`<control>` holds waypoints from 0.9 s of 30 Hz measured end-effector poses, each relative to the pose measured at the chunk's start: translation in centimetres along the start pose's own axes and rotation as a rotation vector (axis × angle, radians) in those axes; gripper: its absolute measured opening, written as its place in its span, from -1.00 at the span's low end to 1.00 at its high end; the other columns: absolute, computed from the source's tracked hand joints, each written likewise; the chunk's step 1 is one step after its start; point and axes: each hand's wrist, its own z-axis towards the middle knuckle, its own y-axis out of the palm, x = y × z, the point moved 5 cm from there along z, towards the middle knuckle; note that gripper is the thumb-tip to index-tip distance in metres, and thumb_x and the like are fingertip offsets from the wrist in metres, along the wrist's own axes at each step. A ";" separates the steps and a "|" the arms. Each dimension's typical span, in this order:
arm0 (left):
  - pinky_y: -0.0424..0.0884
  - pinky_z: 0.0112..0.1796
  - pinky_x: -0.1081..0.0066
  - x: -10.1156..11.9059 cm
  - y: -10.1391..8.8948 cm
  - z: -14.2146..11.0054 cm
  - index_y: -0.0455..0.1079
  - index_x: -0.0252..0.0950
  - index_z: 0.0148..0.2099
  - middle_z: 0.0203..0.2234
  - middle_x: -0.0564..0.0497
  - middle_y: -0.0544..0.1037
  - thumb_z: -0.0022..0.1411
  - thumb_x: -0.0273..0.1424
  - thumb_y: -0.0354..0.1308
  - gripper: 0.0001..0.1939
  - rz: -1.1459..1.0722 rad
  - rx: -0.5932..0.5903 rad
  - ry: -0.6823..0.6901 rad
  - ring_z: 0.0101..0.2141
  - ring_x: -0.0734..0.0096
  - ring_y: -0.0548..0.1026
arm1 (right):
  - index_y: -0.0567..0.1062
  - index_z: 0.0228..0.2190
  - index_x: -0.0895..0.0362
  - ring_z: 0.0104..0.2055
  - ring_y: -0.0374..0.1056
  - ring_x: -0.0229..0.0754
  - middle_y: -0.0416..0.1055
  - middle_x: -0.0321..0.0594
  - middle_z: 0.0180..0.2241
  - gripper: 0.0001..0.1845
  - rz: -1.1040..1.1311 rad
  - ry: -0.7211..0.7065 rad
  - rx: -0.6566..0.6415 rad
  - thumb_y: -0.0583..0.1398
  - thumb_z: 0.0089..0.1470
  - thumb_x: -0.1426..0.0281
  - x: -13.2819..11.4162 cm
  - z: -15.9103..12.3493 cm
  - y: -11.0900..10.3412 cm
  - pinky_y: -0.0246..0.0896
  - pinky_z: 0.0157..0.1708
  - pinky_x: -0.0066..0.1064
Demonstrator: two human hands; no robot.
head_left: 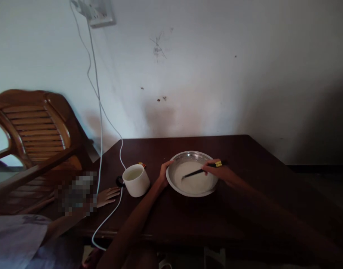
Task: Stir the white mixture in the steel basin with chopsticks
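Observation:
A shiny metal bowl (191, 192) with a pale, whitish mixture (192, 183) in it stands on the dark table. My left hand (164, 175) grips the bowl's left rim, thumb along the top edge. Over the right side of the bowl, my right hand (216, 171) is closed around black chopsticks (194, 173) with gold-coloured bands at the upper end. Their tips dip into the mixture near the bowl's middle. Left of my left forearm is a white mug (137, 184) with a dark handle and pale contents.
Another person's hand (107, 196) lies on the table (244, 209) at the left, near the mug. A white cable (100, 123) hangs from a wall socket (100, 15) and runs behind the mug. A wooden chair (38, 127) stands at the left; the wall is behind the table.

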 end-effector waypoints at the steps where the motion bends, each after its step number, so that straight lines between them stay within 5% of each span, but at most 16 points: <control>1: 0.45 -0.23 0.21 0.0 0.0 0.0 0.57 -0.41 -0.29 -0.47 -0.14 0.64 -0.05 -0.32 0.25 -0.71 0.004 0.003 -0.009 -0.28 0.00 0.59 | 0.46 -0.72 0.08 -0.50 0.24 -0.23 0.38 -0.28 -0.64 -0.70 0.002 -0.005 0.037 0.22 -0.07 0.23 -0.3 1.2 -0.1 0.08 -0.48 -0.40; 4: 0.45 -0.22 0.20 -0.1 -0.2 -0.1 0.58 -0.40 -0.26 -0.48 -0.13 0.64 -0.03 -0.29 0.26 -0.69 0.011 0.026 -0.035 -0.29 -0.01 0.59 | 0.42 -0.75 0.08 -0.54 0.20 -0.25 0.35 -0.28 -0.68 -0.69 -0.039 0.007 0.132 0.22 -0.11 0.22 0.1 2.2 -2.9 0.03 -0.52 -0.39; 8: 0.44 -0.22 0.22 -0.1 -0.1 -0.1 0.58 -0.41 -0.28 -0.49 -0.12 0.64 -0.05 -0.29 0.29 -0.69 -0.010 0.030 -0.033 -0.29 -0.01 0.60 | 0.46 -0.72 0.09 -0.60 0.16 -0.27 0.37 -0.27 -0.69 -0.67 -0.097 0.060 0.073 0.23 -0.08 0.18 1.4 -1.8 -6.3 0.00 -0.57 -0.39; 11: 0.43 -0.26 0.27 0.0 0.0 0.0 0.57 -0.41 -0.31 -0.49 -0.13 0.64 -0.03 -0.33 0.28 -0.75 -0.027 0.014 -0.036 -0.31 0.03 0.60 | 0.49 -0.68 0.08 -0.61 0.17 -0.28 0.40 -0.28 -0.67 -0.68 -0.067 0.083 -0.036 0.22 -0.03 0.18 0.9 -3.4 -3.9 0.00 -0.59 -0.40; 15: 0.43 -0.27 0.28 0.1 0.0 0.1 0.58 -0.42 -0.29 -0.52 -0.13 0.63 -0.02 -0.34 0.28 -0.74 -0.015 0.015 -0.023 -0.32 0.03 0.60 | 0.44 -0.73 0.08 -0.52 0.25 -0.24 0.41 -0.27 -0.65 -0.71 -0.049 -0.004 0.030 0.21 -0.06 0.28 -0.8 0.4 -0.4 0.10 -0.49 -0.40; 18: 0.43 -0.25 0.26 0.0 -0.1 0.1 0.59 -0.40 -0.25 -0.52 -0.10 0.63 -0.01 -0.32 0.27 -0.71 -0.015 0.024 -0.003 -0.30 0.02 0.59 | 0.41 -0.74 0.08 -0.53 0.24 -0.24 0.40 -0.29 -0.66 -0.71 -0.091 0.006 0.124 0.21 -0.08 0.29 -0.4 2.2 -2.0 0.08 -0.50 -0.40; 22: 0.43 -0.24 0.24 -0.3 -0.1 0.3 0.60 -0.38 -0.22 -0.50 -0.11 0.64 0.03 -0.31 0.23 -0.70 -0.039 0.018 -0.003 -0.27 0.00 0.59 | 0.45 -0.71 0.08 -0.53 0.25 -0.22 0.43 -0.23 -0.64 -0.68 -0.116 0.006 0.084 0.21 -0.05 0.20 1.0 -1.0 -5.5 0.09 -0.49 -0.36; 27: 0.44 -0.26 0.25 -0.1 -0.1 0.2 0.59 -0.41 -0.24 -0.48 -0.14 0.64 0.02 -0.34 0.23 -0.72 -0.027 0.041 -0.035 -0.31 0.03 0.59 | 0.47 -0.67 0.07 -0.50 0.27 -0.23 0.41 -0.29 -0.61 -0.69 -0.042 0.013 -0.060 0.20 -0.02 0.19 0.1 -2.7 -1.7 0.12 -0.45 -0.38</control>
